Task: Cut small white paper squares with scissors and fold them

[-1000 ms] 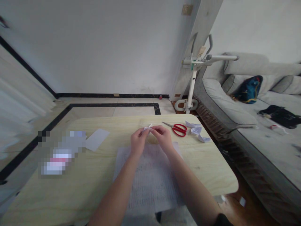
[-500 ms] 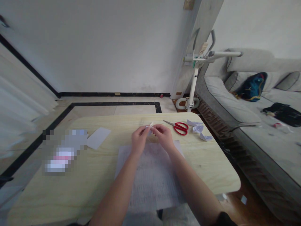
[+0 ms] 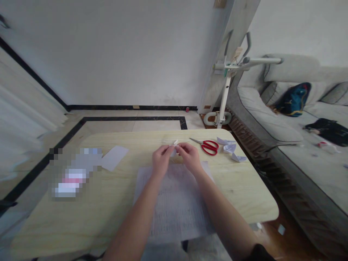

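Between my two hands is a small folded piece of white paper [image 3: 173, 151], pinched by the fingers of both. My left hand [image 3: 161, 158] grips its left side and my right hand [image 3: 189, 155] its right side; part of the paper is hidden behind my fingers. Beneath my wrists lies a large printed sheet [image 3: 179, 203], flat on the table. Red-handled scissors [image 3: 208, 146] rest just right of my right hand, blades pointing left. Beyond them are several folded paper pieces [image 3: 230, 148]. A flat white sheet [image 3: 115, 158] lies to the left.
The pale wooden table [image 3: 244, 195] has rounded corners. A blurred-out patch [image 3: 73, 174] covers something at its left. White exercise equipment [image 3: 224, 94] stands past the far right corner, and a grey sofa [image 3: 274, 127] runs along the right. A paper scrap [image 3: 281, 229] lies on the floor.
Both hands stay almost in place, still pinching the folded paper, with only slight finger movement. The whole view has shifted slightly.
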Motion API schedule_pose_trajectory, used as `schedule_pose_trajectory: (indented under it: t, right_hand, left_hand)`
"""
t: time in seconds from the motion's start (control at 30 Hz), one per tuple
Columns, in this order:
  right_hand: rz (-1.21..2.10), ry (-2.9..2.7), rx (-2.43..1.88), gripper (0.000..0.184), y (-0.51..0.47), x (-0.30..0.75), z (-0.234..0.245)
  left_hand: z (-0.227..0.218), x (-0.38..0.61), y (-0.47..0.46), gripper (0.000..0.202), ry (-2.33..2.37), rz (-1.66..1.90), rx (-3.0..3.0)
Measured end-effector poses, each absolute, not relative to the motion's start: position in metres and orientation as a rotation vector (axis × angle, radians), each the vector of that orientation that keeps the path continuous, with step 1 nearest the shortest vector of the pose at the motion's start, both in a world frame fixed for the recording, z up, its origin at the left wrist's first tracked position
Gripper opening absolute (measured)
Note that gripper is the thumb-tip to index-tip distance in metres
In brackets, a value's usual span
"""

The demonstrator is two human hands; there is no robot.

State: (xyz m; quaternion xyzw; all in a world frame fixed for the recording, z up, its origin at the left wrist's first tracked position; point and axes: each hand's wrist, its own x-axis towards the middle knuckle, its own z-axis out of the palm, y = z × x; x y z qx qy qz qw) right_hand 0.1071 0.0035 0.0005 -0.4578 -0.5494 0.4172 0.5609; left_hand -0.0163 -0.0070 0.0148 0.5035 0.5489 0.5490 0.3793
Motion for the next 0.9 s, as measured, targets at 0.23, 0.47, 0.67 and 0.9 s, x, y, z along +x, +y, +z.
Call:
schedule_pose_trajectory:
  t: [0.23,0.47,0.67,0.9]
  right_hand:
    - [0.98,-1.293,-1.07,0.018,0.0013,0.1073,0.0024]
    - [0.955,-1.282,-1.063,0.017,0.0005,0.1081,0.0027]
    - [0.919,-1.297,-1.079,0.017,-0.0006,0.1085,0.004]
    - [0.893,-1.315,-1.068,0.015,-0.0001,0.1086,0.0018]
  left_hand:
    - [0.0147,-0.0166,-0.0066,0.024,1.391,1.397,1.299]
    - [0.014,-0.016,-0.006,0.025,1.364,1.411,1.262]
    - [0.0136,-0.0163,-0.0058,0.024,1.377,1.403,1.294]
    - [0.0118,-0.0166,-0.005,0.025,1.34,1.406,1.271]
